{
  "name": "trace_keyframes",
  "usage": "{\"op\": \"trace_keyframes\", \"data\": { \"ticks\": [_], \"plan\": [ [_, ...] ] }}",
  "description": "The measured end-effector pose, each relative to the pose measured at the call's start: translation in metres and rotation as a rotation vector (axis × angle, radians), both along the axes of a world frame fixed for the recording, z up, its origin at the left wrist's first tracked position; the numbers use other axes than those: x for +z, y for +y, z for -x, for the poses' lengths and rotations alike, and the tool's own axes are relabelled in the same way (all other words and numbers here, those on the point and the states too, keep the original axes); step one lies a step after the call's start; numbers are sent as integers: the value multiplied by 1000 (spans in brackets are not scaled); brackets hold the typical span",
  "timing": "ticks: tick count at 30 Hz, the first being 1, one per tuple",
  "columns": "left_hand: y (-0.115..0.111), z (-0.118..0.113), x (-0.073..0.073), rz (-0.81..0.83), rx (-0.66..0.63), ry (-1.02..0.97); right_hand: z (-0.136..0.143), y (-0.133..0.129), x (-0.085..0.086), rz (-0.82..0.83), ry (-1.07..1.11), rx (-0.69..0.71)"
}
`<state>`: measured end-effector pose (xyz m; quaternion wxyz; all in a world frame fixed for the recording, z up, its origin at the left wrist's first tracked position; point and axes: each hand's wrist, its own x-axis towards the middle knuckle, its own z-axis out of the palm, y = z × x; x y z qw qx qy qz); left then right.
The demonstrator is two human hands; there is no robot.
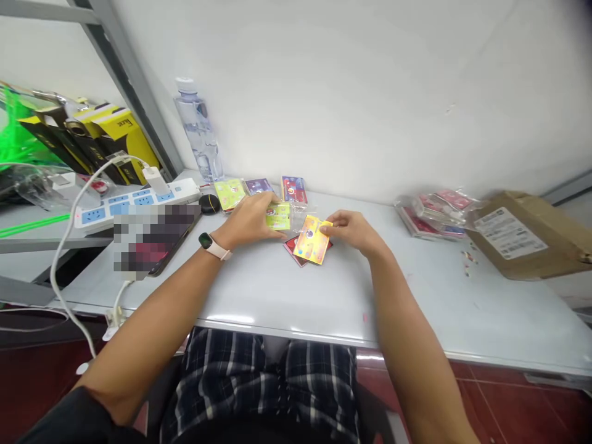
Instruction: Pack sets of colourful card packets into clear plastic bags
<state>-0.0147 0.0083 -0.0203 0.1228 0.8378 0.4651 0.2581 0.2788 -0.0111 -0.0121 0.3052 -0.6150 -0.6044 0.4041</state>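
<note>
My left hand (252, 219), with a watch on its wrist, grips a small green card packet (279, 217) in clear plastic that sticks out to the right. Between the thumb and fingers of my right hand (350, 229) is the edge of a yellow card packet (313, 240). Under the yellow one lies a red card packet (296, 251), mostly covered. Behind my hands, another green packet (230, 192), a dark blue packet (259, 186) and a blue and red packet (295, 189) lie along the wall.
A water bottle (198, 132) stands against the wall. To the left are a power strip (134, 205), a phone (161, 240) and a black mouse-like object (209, 204). Rightward lie bagged packets (439, 213), a cardboard box (522, 234) and several tiny bits (468, 262).
</note>
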Motion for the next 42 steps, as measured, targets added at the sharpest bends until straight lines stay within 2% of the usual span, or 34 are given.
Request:
{"op": "trace_keyframes", "data": {
  "ticks": [3,6,14,17,22,26,30,34,36,39,42],
  "plan": [
    [0,1,1,-1,12,16,-2,-3,7,35,69,-14],
    [0,2,2,-2,45,23,-6,-5,10,4,144,-53],
    [0,2,5,7,102,50,-21,6,2,-176,390,-254],
    [-1,1,5,5,148,47,-20,4,5,-120,338,-255],
    [-2,1,6,13,165,41,-14,-3,13,62,149,-161],
    [-2,1,5,8,151,45,-15,-4,15,63,140,-123],
    [-2,0,4,9,147,53,-18,0,11,-39,270,-177],
    [-3,-1,6,5,152,82,-13,6,7,-258,507,-408],
    [-4,-2,7,8,161,111,-8,7,5,-322,609,-472],
    [-6,-4,8,6,179,143,0,7,2,-352,673,-434],
    [-7,-4,8,-2,183,156,10,6,-3,-325,623,-340]
  ]
}}
